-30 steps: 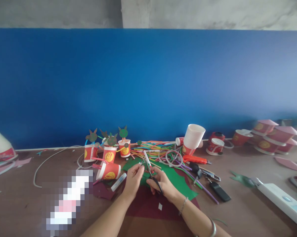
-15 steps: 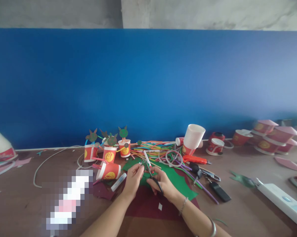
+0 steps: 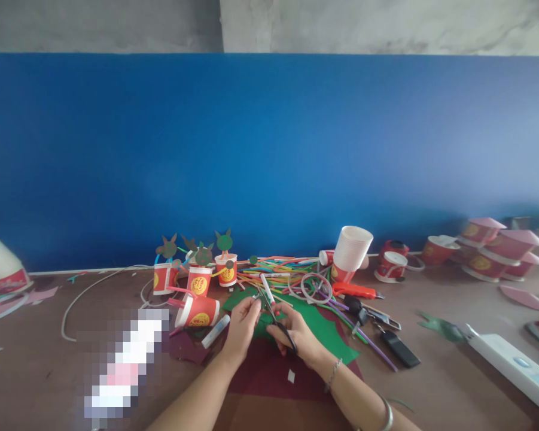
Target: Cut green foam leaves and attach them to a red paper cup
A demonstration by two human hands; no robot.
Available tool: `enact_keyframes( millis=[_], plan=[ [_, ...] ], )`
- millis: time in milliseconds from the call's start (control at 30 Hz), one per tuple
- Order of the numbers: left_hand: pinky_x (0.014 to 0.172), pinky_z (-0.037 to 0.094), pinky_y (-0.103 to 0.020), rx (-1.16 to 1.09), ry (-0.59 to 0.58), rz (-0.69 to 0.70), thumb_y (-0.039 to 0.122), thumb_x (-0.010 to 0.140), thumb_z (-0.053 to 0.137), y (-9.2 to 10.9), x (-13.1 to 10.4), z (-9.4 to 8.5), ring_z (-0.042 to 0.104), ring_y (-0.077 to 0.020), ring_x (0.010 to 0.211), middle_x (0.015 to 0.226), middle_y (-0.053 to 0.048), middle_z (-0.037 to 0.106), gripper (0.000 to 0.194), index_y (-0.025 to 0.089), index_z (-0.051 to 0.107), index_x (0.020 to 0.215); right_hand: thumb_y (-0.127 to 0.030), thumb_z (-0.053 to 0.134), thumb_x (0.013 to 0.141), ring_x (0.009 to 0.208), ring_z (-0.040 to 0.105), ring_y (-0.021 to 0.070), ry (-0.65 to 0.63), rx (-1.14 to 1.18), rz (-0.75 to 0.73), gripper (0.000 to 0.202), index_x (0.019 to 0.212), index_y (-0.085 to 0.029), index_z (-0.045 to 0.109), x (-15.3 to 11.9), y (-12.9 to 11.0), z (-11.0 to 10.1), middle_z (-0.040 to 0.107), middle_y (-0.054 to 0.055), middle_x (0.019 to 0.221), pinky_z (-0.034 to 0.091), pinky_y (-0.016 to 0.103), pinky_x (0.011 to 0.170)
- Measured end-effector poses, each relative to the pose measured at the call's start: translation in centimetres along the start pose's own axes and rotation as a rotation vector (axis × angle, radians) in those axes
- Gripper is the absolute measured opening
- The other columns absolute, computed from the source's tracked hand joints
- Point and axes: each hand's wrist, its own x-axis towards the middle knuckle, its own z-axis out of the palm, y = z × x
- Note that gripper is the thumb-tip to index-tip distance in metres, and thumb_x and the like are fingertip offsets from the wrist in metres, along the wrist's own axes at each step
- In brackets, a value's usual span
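My right hand (image 3: 294, 330) is closed round the black handles of a pair of scissors (image 3: 291, 343), whose blades point up and to the left. My left hand (image 3: 243, 323) pinches a small piece, too little to name, close to the scissor tips. Under both hands lie a green paper sheet (image 3: 325, 332) and a dark red paper sheet (image 3: 262, 380). A white marker (image 3: 267, 288) with a red tip rests just beyond the blades. A small white scrap (image 3: 291, 376) sits on the dark red sheet.
Paper cups with animal heads (image 3: 199, 281) and a glue stick (image 3: 216, 331) are on the left. Behind my hands lie coloured pipe cleaners (image 3: 269, 267). Rightward are stacked cups (image 3: 352, 251), an orange cutter (image 3: 353, 291), keys (image 3: 356, 311) and a power strip (image 3: 515, 365).
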Motion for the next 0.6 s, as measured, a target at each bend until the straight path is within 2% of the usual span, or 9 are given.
enact_keyframes(
  millis=[233, 600],
  plan=[
    [0.046, 0.02, -0.021, 0.007, -0.051, -0.011, 0.045, 0.079, 0.053, -0.04, -0.03, 0.0, 0.025, -0.0068, 0.048, 0.052, 0.007, 0.031, 0.038, 0.019, 0.036, 0.058, -0.044, 0.066, 0.068, 0.033, 0.041, 0.0066, -0.008, 0.009, 0.003, 0.045, 0.093, -0.019, 0.04, -0.03, -0.1, 0.01, 0.049, -0.011, 0.041, 0.032, 0.016, 0.033],
    [0.043, 0.017, -0.021, -0.013, 0.025, -0.015, 0.049, 0.077, 0.054, -0.23, 0.15, -0.03, 0.023, -0.0059, 0.045, 0.05, 0.008, 0.029, 0.041, 0.018, 0.037, 0.056, -0.042, 0.066, 0.068, 0.03, 0.038, 0.0058, 0.005, -0.014, 0.013, 0.043, 0.094, -0.019, 0.04, 0.1, 0.02, -0.12, 0.047, -0.012, 0.039, 0.033, 0.015, 0.03]
  ],
)
